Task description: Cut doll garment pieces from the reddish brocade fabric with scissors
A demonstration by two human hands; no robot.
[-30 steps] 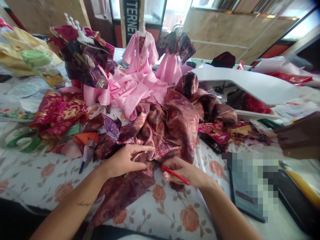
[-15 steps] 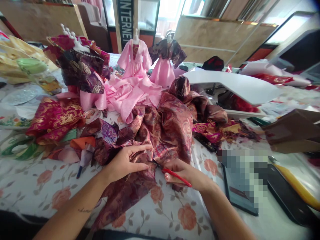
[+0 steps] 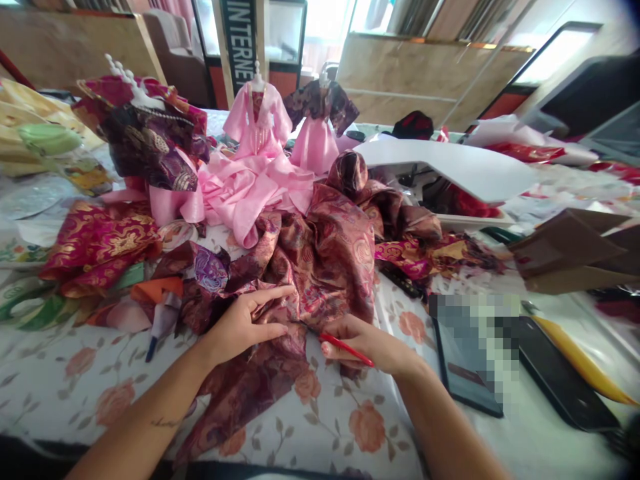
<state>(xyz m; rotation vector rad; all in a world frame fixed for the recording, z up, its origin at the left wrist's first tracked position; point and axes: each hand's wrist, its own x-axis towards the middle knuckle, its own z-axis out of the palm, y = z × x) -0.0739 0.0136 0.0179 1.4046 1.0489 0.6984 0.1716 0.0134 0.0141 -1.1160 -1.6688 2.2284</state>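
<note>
A heap of maroon brocade cloth [image 3: 325,260] with gold and pink patterns lies on the flowered tablecloth [image 3: 340,427] in front of me. My left hand [image 3: 245,320] presses flat on the cloth's near part, fingers stretched out toward the right. My right hand [image 3: 365,343] is closed around a thin red pencil-like tool [image 3: 345,348]. The tool's dark tip touches the cloth just beside my left fingertips.
Small mannequins in a pink dress [image 3: 257,117], a pink-and-dark dress [image 3: 320,127] and a dark brocade gown [image 3: 145,140] stand behind. Red-gold cloth [image 3: 95,243] and scraps lie left. A white board [image 3: 450,167], brown card pieces [image 3: 570,257] and dark tablets [image 3: 555,380] are to the right.
The view has drifted so everything sits a little further left and lower. Both hands stay on the cloth, with the red tool's tip still at the fabric.
</note>
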